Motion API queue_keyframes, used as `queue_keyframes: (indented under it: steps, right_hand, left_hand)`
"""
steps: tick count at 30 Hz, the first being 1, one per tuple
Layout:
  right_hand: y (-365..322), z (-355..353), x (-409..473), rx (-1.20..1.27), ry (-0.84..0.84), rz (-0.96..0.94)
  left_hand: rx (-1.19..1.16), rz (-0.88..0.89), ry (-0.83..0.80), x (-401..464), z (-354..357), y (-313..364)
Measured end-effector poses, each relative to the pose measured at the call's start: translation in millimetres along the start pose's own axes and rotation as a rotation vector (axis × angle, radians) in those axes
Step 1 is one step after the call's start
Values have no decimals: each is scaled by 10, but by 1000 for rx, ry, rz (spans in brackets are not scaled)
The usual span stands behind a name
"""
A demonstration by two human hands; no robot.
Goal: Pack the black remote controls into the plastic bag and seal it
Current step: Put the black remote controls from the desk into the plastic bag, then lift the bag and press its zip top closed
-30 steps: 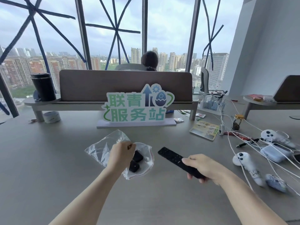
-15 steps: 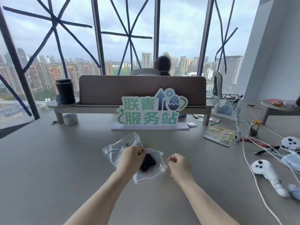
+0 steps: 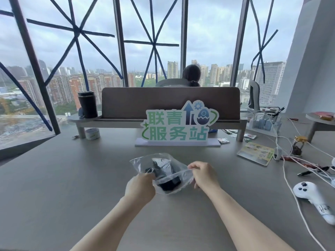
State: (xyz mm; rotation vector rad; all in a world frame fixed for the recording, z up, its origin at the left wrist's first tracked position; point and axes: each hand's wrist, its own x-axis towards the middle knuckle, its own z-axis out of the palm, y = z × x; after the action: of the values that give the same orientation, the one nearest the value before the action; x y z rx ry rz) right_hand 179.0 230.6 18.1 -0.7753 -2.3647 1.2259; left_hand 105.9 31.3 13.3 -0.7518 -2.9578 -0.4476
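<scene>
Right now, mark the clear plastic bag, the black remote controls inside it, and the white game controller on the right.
clear plastic bag (image 3: 143, 162): head view, on its bare far-left corner.
black remote controls (image 3: 169, 183): head view, on the near dark end showing through the plastic.
white game controller (image 3: 306, 193): head view, on its rounded head.

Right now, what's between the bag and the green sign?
Head view: only bare table between the plastic bag and the green sign. Both hands, left hand and right hand, pinch the bag's near edge.

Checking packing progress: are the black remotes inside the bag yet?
Inside: black remotes show through the clear plastic bag, held by left hand and right hand.
</scene>
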Motion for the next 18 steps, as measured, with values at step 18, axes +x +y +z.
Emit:
queue_keyframes:
  steps: [18]
  right_hand:
    - [-1255,-1233,-245,687,-40,-123]
  left_hand:
    - [-1156,-13,101,307,-1737,296]
